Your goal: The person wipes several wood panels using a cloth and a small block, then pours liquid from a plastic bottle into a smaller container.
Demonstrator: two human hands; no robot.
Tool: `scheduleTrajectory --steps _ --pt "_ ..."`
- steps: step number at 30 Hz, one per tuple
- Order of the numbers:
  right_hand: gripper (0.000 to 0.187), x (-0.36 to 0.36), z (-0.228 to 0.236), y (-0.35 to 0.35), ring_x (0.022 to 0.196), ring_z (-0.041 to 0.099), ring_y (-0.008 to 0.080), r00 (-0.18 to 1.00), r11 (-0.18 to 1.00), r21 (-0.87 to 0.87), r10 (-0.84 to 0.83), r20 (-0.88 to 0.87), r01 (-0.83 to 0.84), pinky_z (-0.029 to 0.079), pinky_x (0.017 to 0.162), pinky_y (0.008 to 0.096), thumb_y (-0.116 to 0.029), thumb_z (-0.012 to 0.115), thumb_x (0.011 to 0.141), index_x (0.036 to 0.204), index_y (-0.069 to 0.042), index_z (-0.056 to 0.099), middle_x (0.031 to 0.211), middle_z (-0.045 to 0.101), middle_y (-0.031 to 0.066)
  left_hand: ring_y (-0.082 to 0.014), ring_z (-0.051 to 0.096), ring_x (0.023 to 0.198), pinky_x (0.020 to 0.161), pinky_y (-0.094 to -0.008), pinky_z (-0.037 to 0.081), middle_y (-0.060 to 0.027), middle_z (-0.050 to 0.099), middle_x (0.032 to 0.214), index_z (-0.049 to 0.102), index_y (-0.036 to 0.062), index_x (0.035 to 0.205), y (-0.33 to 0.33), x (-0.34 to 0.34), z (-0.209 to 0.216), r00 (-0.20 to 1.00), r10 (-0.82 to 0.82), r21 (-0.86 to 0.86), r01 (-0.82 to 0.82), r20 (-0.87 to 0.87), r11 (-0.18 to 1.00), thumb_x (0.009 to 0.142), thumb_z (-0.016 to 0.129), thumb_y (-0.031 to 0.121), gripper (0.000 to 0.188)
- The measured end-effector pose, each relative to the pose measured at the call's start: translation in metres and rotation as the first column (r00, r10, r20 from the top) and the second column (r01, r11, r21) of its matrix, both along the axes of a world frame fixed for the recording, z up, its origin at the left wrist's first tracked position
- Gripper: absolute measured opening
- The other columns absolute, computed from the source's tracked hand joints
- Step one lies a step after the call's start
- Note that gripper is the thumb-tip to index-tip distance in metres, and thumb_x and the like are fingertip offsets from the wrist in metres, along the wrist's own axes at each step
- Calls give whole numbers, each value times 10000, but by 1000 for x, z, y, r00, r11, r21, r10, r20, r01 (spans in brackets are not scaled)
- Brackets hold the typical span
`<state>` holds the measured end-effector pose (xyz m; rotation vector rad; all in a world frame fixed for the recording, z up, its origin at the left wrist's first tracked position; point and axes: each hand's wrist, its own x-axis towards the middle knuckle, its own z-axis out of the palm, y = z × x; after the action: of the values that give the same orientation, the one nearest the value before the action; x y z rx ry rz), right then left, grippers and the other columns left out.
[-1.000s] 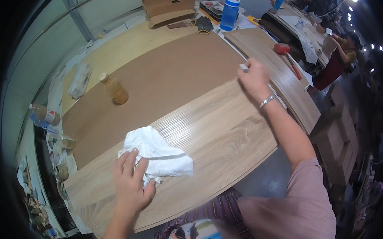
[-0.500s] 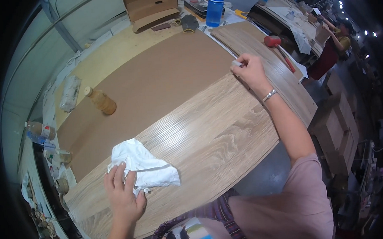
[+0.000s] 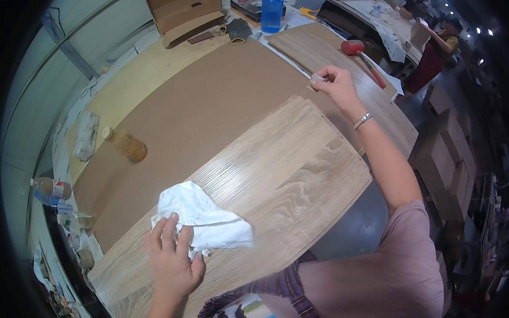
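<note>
A white cloth [image 3: 220,228] lies crumpled on a wood-grain board [image 3: 288,157]. My left hand [image 3: 175,259] is on the cloth's near-left edge, with its fingers bent over the fabric and the thumb beside it. Beyond the board's far right corner, my right hand [image 3: 339,90] pinches a small pale piece [image 3: 318,80] between thumb and fingertips. What kind of thing that piece is I cannot make out. The hand is raised a little off the board's end.
Brown sheet [image 3: 206,104] lies beneath the board. A glass bottle [image 3: 126,144] tilts at left. Further off are a blue water bottle [image 3: 272,10], an open cardboard box [image 3: 185,11] and a red mallet [image 3: 353,48] on another board [image 3: 312,48]. Another person [image 3: 440,48] works far right.
My left hand and the white cloth have slid right along the board. My right hand has shifted away from the board's corner, still pinching the pale piece. The view has turned slightly.
</note>
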<state>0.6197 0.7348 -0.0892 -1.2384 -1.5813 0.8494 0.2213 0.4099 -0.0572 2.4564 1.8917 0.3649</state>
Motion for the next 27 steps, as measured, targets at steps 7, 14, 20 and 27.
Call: scheduleTrajectory --steps 7,14,20,27 --pt "112 -12 6 -15 674 602 57 988 987 -42 157 -1 -157 476 615 227 -33 744 804 896 15 702 775 681 14 -453 453 1250 1044 -603 329 -230 500 1399 600 36 1226 4 3 -3 999 -43 22 43 15 999 761 614 309 539" --pt "117 3 10 -32 657 555 50 981 978 -120 180 71 -171 463 609 212 -32 748 790 891 8 703 746 650 -1 -457 456 1237 1042 -604 335 -237 508 1384 598 31 1224 4 2 -2 999 -42 37 41 26 998 768 604 316 538" --pt "118 -5 3 -17 660 552 69 986 989 81 112 120 -122 467 623 238 -46 750 774 874 -2 703 735 644 7 -466 432 1283 1066 -582 358 -226 484 1430 585 41 1248 4 5 -2 999 -38 20 37 28 999 716 593 239 568" --pt "126 16 18 -66 646 547 56 977 993 -81 96 192 -82 456 606 231 -70 764 754 838 0 701 713 638 -4 -461 437 1261 1057 -579 360 -232 506 1391 611 26 1197 3 6 -3 999 -22 23 21 40 1000 720 621 252 527"
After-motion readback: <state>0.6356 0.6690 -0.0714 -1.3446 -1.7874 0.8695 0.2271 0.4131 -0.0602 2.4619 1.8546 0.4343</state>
